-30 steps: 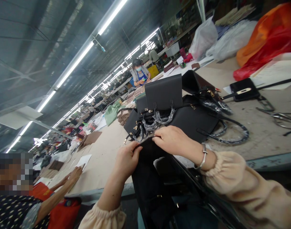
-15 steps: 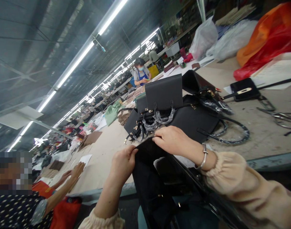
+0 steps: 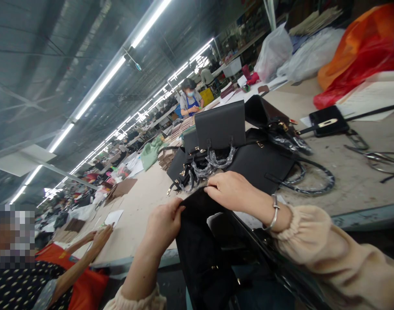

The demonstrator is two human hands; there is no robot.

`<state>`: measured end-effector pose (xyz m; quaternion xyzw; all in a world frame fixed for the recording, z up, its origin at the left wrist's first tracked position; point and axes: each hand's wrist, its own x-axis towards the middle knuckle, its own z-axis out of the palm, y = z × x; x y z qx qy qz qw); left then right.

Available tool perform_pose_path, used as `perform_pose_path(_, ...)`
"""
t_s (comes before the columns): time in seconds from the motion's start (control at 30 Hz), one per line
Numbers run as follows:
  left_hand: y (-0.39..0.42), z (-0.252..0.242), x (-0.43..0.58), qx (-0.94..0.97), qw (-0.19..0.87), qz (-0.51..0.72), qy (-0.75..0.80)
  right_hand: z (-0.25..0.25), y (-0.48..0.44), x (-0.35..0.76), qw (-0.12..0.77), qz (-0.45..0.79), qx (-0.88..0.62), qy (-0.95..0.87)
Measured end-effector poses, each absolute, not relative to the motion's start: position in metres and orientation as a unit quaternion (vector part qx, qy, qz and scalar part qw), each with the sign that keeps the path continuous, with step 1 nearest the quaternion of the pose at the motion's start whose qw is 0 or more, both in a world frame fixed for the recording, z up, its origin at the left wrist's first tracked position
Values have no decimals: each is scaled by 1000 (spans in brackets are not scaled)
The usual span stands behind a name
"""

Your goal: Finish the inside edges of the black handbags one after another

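Note:
A black handbag (image 3: 203, 254) hangs open below the table's near edge, close to me. My left hand (image 3: 164, 224) pinches its left rim with fingers closed. Across the opening, my right hand (image 3: 231, 189), a silver bangle on its wrist, grips the top edge. The bag's inside is dark, with a pale patch showing near the rim. Just beyond my hands, several finished black handbags (image 3: 239, 150) with plastic-wrapped handles are piled on the table.
On the long workbench (image 3: 142, 211) lie a black flap with a gold clasp (image 3: 328, 122), scissors (image 3: 378, 159) at right, orange and red plastic bags (image 3: 361, 51), white bags (image 3: 274, 51). A co-worker's arm (image 3: 83, 254) rests at lower left. Another person (image 3: 189, 99) works farther back.
My left hand has slid a little to the left and down along the bag's rim, widening the opening. The co-worker's hand at left shifted slightly. My right hand stays put.

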<state>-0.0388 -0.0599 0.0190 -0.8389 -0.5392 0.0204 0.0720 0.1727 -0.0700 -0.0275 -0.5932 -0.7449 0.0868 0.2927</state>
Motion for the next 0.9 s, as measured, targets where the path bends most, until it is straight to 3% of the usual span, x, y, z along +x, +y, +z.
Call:
perform_pose_path(0.37, -54, 9, -47, -835, 33, -58, -547, -29, -70, 172, 293, 83, -593, -745)
perform_pose_path(0.9, -60, 15, -46, -871, 6, -3, -491, -30, -70, 176, 293, 77, -593, -746)
